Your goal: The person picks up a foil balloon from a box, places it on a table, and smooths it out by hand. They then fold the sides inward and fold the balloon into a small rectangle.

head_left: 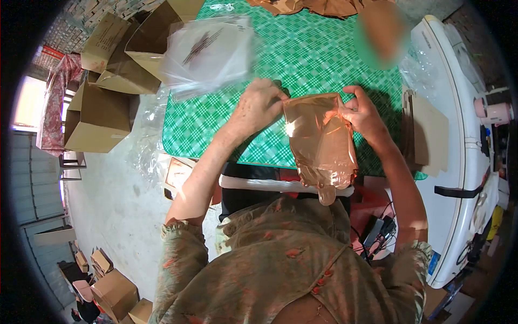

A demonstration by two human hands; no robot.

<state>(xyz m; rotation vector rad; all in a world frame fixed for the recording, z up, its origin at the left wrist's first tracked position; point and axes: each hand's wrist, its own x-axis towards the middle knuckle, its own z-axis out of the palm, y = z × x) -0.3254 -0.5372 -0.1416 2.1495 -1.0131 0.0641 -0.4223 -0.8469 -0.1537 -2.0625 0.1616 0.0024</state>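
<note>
A folded, shiny copper-coloured foil balloon (pixel 322 135) hangs in front of me at the table's near edge, with a rounded tab at its bottom. My left hand (pixel 261 102) is closed, pinching its upper left corner. At the upper right edge, my right hand (pixel 360 112) pinches the foil between thumb and fingers, the index finger bent above. Beyond my left hand lies a stack of clear plastic bags (pixel 216 51) with dark print. More crumpled copper foil (pixel 307 6) lies along the far edge of the table.
A green checked cloth covers the table (pixel 302 54). Open cardboard boxes (pixel 102 119) stand to the left, with more boxes (pixel 115 294) on the floor. Flat cardboard sheets (pixel 426 132) lean between the table and a white appliance (pixel 448 162) at right. Cables (pixel 383 232) lie below.
</note>
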